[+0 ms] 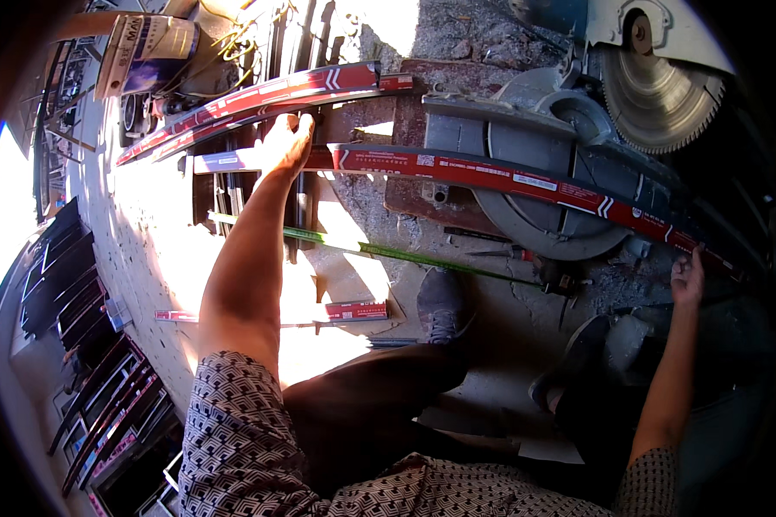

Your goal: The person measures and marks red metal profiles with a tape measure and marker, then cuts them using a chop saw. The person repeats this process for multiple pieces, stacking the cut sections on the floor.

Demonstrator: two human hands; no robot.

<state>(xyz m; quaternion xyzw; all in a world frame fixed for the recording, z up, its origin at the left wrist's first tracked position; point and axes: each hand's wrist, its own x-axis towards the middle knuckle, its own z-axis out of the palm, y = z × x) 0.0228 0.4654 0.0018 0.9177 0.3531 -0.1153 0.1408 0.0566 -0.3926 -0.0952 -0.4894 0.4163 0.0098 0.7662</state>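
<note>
A long metal profile covered in red printed film (478,170) lies across the grey base of a miter saw (526,142). My left hand (286,146) is closed over its left part, fingers curled at the far edge. Near its right end, my right hand (688,276) has its fingers bent against the near edge, partly in shadow. The saw's round toothed blade (664,95) stands raised above the base, beyond the profile. Just past my left hand, more red-filmed profiles (259,96) lie close together.
A thin green strip (405,252) crosses the floor nearer me, and a short red-filmed piece (358,311) lies by my left forearm. A white and blue bucket (159,52) stands at the far left. My shoe (442,302) is near the saw; dark frames (56,267) are stacked at left.
</note>
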